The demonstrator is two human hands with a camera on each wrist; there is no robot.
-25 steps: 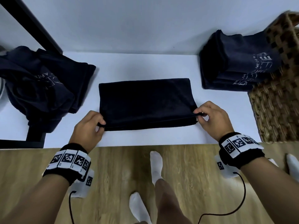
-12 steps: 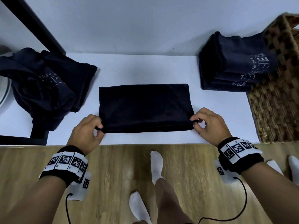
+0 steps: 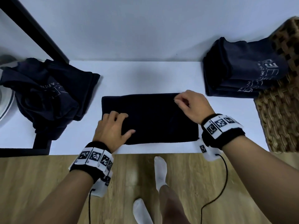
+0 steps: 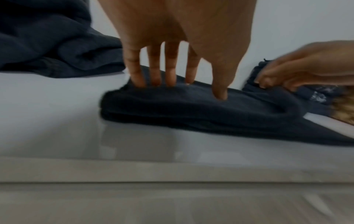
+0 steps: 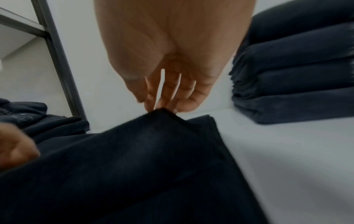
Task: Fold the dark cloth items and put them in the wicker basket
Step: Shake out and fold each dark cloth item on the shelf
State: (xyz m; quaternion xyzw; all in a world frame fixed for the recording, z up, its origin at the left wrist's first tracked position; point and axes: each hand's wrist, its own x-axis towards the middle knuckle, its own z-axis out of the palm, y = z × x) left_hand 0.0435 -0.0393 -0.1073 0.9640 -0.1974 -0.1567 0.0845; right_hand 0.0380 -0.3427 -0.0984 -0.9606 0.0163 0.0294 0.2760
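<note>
A dark folded cloth lies flat in the middle of the white table. My left hand presses on its left part with straight, spread fingers. My right hand pinches the cloth's far right corner between thumb and fingertips, lifting it slightly. A stack of folded dark cloths leans against the wicker basket at the right. A crumpled heap of dark cloths sits at the left.
A black metal frame post rises at the back left, with its base along the table's front left. A pale round object shows at the far left edge. Below the table is wood floor with my socked feet.
Both hands let go of the cloth's near corners. The left hand moved onto the cloth and pressed flat; the right hand moved to the far right corner and pinched it.
</note>
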